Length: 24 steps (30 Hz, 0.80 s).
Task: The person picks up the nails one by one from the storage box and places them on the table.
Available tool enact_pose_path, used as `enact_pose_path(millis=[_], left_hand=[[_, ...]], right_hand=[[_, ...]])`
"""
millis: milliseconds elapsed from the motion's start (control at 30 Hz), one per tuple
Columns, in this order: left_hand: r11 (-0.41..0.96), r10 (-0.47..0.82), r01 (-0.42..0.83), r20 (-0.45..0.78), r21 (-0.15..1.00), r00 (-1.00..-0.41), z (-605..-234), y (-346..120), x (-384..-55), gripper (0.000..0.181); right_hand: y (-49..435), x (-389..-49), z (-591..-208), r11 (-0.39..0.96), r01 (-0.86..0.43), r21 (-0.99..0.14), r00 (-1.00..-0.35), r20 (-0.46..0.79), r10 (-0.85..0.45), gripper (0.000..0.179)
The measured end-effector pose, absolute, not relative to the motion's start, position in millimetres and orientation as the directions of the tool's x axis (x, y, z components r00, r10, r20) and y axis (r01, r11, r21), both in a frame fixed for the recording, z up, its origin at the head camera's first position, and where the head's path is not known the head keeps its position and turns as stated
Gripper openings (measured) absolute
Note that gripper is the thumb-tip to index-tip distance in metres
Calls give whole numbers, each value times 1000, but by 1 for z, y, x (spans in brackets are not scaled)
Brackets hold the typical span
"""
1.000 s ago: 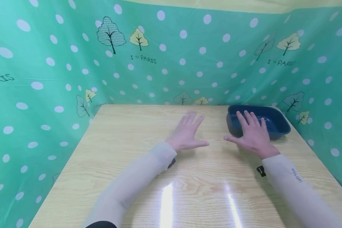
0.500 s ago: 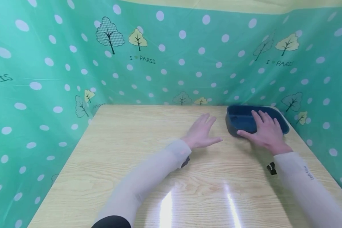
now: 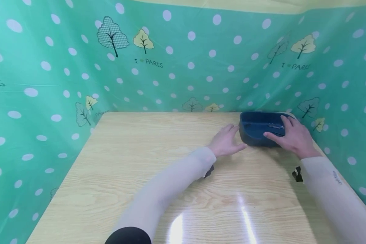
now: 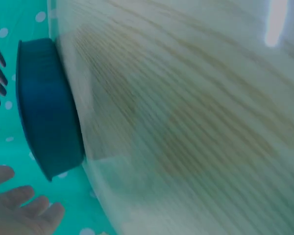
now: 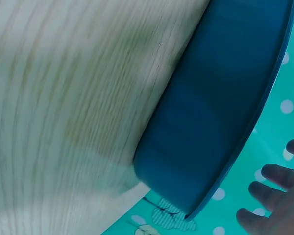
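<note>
At my far left I see the green dotted curtain (image 3: 45, 101), printed with trees and lettering, which runs on behind the pale wooden table (image 3: 131, 145). A dark round thing (image 3: 128, 236), cut off by the bottom edge, overlaps the light left sleeve (image 3: 174, 184), which slants up toward the middle; a small dark piece (image 3: 209, 171) shows beneath its cuff. Beyond that cuff I have the left hand (image 3: 226, 139), its fingers apart and loosely bent, thumb spread, just beside the left end of the blue tub (image 3: 256, 140); my left wrist view shows a gap between them. The tub stands upright at the table's back right corner, near the curtain. Over its right end I see the right hand (image 3: 296, 137), thumb spread; from the right wrist its fingers look separated and clear of the rim. Farther right, a black clip (image 3: 297, 174) sits against the right sleeve (image 3: 332, 193), which bears small dark lettering.
</note>
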<state>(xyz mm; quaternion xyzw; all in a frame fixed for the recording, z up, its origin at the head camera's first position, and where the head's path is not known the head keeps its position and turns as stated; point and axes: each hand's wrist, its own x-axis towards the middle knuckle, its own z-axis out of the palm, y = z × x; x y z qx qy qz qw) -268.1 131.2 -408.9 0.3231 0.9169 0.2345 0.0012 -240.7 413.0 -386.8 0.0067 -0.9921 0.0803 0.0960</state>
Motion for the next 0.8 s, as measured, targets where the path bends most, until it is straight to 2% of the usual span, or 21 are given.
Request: enact_pose_path(millis=[133, 367, 500, 800], left_hand=[[681, 568, 547, 121, 487, -814, -410, 143, -268, 84], [685, 521, 504, 131, 526, -844, -415, 159, -275, 77], [674, 506, 483, 126, 559, -853, -417, 165, -279, 72], [631, 449, 393, 98, 669, -888, -424, 179, -283, 57]], right_hand=[[423, -244, -388, 984, 7, -177, -987, 155, 35, 109], [444, -243, -390, 943, 49, -329, -995, 70, 76, 102], [453, -241, -393, 929, 66, -365, -995, 43, 88, 101], [473, -244, -402, 900, 61, -431, -992, 70, 101, 89]])
